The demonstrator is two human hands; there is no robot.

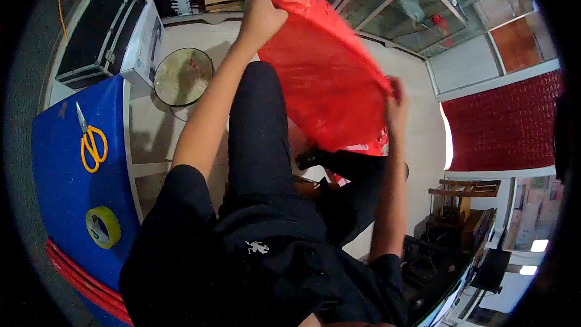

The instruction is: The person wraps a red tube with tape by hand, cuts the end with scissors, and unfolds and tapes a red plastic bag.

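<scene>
A large red plastic sheet (327,66) is stretched between my two hands, above and in front of my knees. My left hand (264,15) is closed on its upper left corner, where the material is bunched. At the right edge, my right hand (396,106) grips the sheet, slightly blurred. The sheet hangs toward my lap and covers part of the floor. Whether it is a bag or a single layer, I cannot tell. Near its lower end, some white and red material (357,147) shows by my right leg.
On the blue-covered table (66,169) to my left lie yellow-handled scissors (91,142), a tape roll (103,227) and red tubing (85,278). A round stool (184,77), a black case (100,33) and a white box (142,42) stand beyond. Glass cabinets (393,6) line the far side.
</scene>
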